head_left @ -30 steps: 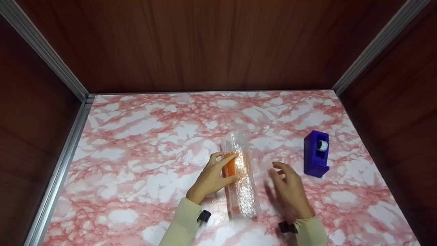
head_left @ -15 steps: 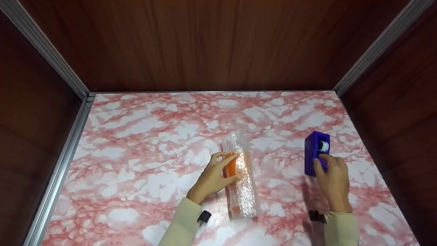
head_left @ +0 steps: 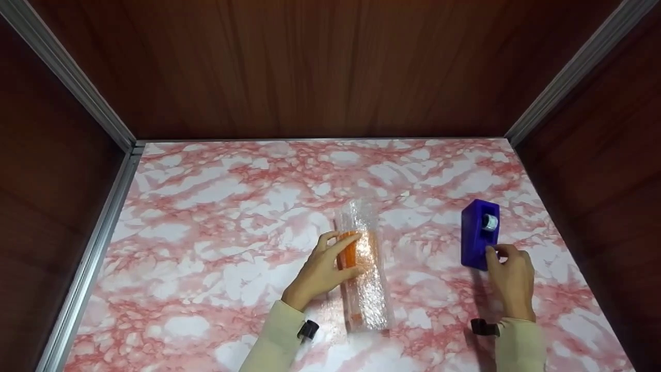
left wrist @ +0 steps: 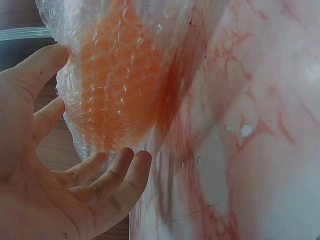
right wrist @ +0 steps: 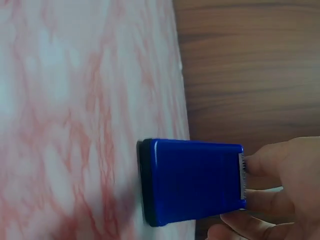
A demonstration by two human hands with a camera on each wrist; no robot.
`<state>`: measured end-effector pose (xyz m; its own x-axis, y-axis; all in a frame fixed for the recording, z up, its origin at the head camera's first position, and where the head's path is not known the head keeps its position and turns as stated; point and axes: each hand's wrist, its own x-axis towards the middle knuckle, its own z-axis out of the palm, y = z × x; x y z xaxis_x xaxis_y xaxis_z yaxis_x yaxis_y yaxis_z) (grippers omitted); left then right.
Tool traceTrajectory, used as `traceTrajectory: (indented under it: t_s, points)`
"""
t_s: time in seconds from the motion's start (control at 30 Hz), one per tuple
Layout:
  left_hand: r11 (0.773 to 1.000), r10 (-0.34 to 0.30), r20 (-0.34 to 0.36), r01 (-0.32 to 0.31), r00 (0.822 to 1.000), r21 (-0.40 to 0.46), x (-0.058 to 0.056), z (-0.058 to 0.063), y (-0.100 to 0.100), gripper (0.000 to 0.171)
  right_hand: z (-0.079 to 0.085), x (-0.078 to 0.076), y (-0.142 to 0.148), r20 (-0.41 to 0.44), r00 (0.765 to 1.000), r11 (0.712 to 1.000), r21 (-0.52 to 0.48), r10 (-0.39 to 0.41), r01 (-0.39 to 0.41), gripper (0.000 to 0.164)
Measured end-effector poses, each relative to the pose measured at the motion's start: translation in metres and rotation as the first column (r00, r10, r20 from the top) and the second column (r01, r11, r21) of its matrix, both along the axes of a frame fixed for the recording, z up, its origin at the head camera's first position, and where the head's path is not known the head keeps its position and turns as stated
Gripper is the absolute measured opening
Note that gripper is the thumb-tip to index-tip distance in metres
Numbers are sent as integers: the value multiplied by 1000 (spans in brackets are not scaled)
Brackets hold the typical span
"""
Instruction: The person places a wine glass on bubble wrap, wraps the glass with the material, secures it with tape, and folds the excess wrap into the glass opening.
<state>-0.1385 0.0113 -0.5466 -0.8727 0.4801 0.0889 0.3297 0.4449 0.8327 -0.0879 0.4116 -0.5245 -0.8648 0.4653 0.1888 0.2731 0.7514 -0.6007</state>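
An orange item (head_left: 350, 254) lies inside clear bubble wrap (head_left: 373, 305), a long bundle in the middle of the table. My left hand (head_left: 317, 266) rests on the bundle, thumb and index finger spread and pressing on the wrap. In the left wrist view its other fingers (left wrist: 120, 170) lie slightly bent by the wrap's edge. The blue-purple tape dispenser (head_left: 471, 237) stands at the right with a roll of tape (head_left: 489, 222) in it. My right hand (head_left: 512, 276) pinches the clear tape (right wrist: 274, 189) at the dispenser's serrated cutter (right wrist: 242, 176), thumb and index finger right at the blade.
The table (head_left: 206, 217) has a red-and-white marbled top. Dark wood panels (head_left: 320, 67) enclose it at the back and both sides, with metal rails (head_left: 93, 248) along the joints. Dark straps (head_left: 308, 329) sit at both wrists.
My right hand has moved from beside the bundle to the dispenser's front at the right, then drawn slightly back toward me. The left hand and bundle stay in place.
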Motion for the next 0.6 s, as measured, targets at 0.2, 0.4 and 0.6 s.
traceTrajectory:
  t_s: [0.2, 0.4, 0.6]
  points:
    - [1000, 1, 6, -2, 1000, 19, 0, -1, 0, 72, -3, -5, 5, 21, 995, 977, -191, -94, 96, 37]
    - [1000, 6, 8, -7, 1000, 23, 0, -3, 0, 73, 0, -7, 4, 118, 983, 891, -418, -143, 180, 39]
    - [999, 8, 23, -9, 1000, 34, 0, -4, -1, 72, 3, -8, -1, 93, 981, 767, -612, -173, 193, 33]
